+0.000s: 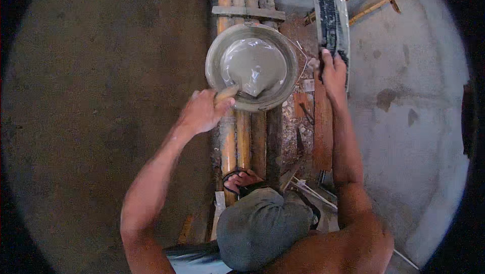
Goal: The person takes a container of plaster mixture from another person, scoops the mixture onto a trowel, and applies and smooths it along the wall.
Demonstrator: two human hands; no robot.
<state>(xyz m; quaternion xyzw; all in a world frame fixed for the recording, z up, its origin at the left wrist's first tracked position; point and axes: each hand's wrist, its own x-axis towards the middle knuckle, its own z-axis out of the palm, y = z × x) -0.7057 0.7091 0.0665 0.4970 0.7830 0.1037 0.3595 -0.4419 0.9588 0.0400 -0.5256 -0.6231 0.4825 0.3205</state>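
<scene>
My left hand [204, 110] is closed on the wooden handle of a trowel [226, 93], whose blade dips into wet grey mortar [257, 62] inside a bucket [213, 67]. The bucket rests on bamboo poles [244, 137], with its wire handle out to the right. At upper right my right hand [333, 72] grips a long float [331, 16] with a dark, mortar-smeared face, held upright in the picture just beside the bucket. Below the bucket, a sandalled foot [240, 179] stands on the poles.
A wooden crosspiece [247, 13] lies over the poles. Rough brown surface [101, 97] spans the left; grey plaster [404, 137] spans the right. Boards [322, 137] and rubble sit in the gap below. A wooden frame [379, 6] is at top right, near a small light.
</scene>
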